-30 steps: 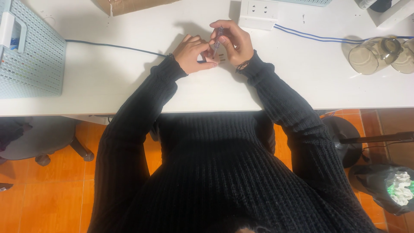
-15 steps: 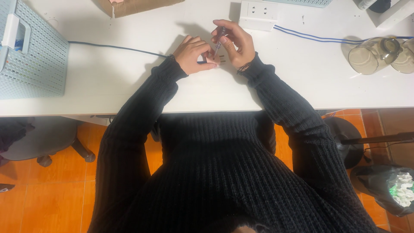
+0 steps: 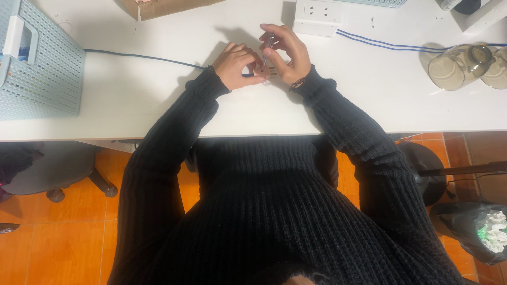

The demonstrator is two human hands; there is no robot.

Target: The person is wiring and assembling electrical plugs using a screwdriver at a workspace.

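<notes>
Both my hands rest together on the white table (image 3: 158, 100), in black knit sleeves. My left hand (image 3: 238, 64) is closed on the end of a thin dark blue cable (image 3: 142, 57) that runs off to the left across the table. My right hand (image 3: 288, 53) pinches a small slim metal tool (image 3: 269, 43), held upright at the fingertips just above the cable's end. The cable tip itself is hidden between my fingers.
A pale blue perforated basket (image 3: 37, 68) stands at the left. A white power strip (image 3: 317, 16) and a blue-and-white cord (image 3: 380, 45) lie at the back. Two glass jars (image 3: 459, 66) lie at the right, a cardboard box (image 3: 163, 6) at the back. Below: chair base (image 3: 68, 174), bin bag (image 3: 475, 232).
My hands have barely moved; the right fingers shifted slightly around the small tool. The cable stays in the left hand.
</notes>
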